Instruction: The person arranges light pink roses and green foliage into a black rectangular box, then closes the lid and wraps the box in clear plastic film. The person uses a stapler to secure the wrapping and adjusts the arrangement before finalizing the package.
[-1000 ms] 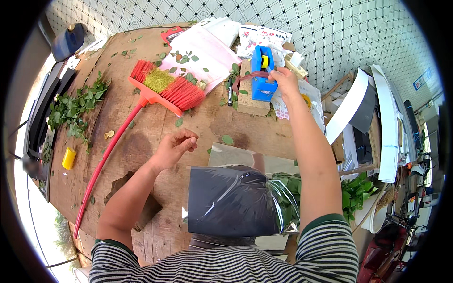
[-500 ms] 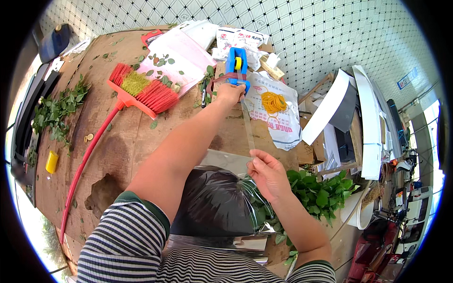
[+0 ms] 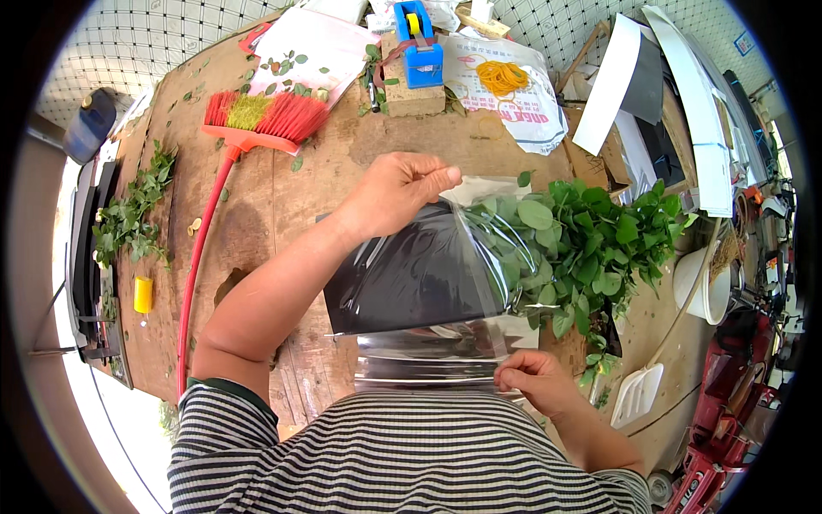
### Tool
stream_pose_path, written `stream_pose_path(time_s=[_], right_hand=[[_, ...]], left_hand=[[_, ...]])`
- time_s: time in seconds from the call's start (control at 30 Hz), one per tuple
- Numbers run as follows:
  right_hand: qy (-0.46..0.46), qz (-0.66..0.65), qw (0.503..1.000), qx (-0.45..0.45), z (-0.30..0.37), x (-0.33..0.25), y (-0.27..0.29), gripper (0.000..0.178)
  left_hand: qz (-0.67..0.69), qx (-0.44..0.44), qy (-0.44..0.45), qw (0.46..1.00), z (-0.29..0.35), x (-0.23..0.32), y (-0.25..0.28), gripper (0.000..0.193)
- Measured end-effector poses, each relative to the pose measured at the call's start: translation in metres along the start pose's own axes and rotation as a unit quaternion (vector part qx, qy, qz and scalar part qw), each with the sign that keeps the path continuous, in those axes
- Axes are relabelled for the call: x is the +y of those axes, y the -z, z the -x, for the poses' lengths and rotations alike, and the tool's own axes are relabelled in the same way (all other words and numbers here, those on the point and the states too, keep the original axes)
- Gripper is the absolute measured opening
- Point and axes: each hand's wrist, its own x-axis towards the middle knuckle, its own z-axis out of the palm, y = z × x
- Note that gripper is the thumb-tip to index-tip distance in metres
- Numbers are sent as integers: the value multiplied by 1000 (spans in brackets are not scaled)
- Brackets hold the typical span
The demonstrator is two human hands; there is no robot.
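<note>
A strip of clear tape (image 3: 481, 278) is stretched across a bundle wrapped in black and clear film (image 3: 411, 274). My left hand (image 3: 398, 193) pinches its far end above the wrap's upper edge. At the near end, close to my body, my right hand (image 3: 539, 381) pinches the strip between thumb and fingers. Leafy green stems (image 3: 591, 240) stick out of the wrap's right side. I cannot tell whether the tape touches the film. Beyond my left hand, a blue tape dispenser (image 3: 424, 68) with a yellow core stands at the back of the table.
Left of the bundle lies a red broom (image 3: 257, 137) on the wooden table (image 3: 282, 197). Yellow rubber bands (image 3: 503, 78) rest on a white bag (image 3: 535, 120) at the back. Cut leaves (image 3: 133, 210) and a yellow object (image 3: 143, 295) lie at far left; a white bucket (image 3: 702, 283) stands right.
My left hand has left the tape dispenser and come nearer, bringing its tape end over the wrapped bundle. My right hand has moved down toward my body. The view has shifted downward.
</note>
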Motion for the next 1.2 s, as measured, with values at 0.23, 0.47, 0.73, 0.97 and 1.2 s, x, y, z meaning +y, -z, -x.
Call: stream_pose_path(time_s=[0.23, 0.47, 0.73, 0.97, 1.2], right_hand=[[52, -136, 989, -1, 10, 59, -2, 14], [106, -65, 992, -14, 4, 56, -5, 13], [196, -179, 959, -94, -5, -18, -29, 13], [286, -306, 896, -151, -95, -128, -40, 13], [258, -344, 895, -117, -118, -124, -45, 12]], left_hand=[[-346, 38, -50, 936, 21, -24, -47, 20], [-274, 65, -164, 945, 52, -10, -47, 76], [-320, -115, -78, 937, 33, 15, -17, 82], [-445, 51, -335, 829, 16, 17, -27, 31], [-547, 95, -330, 764, -5, -11, -44, 20]])
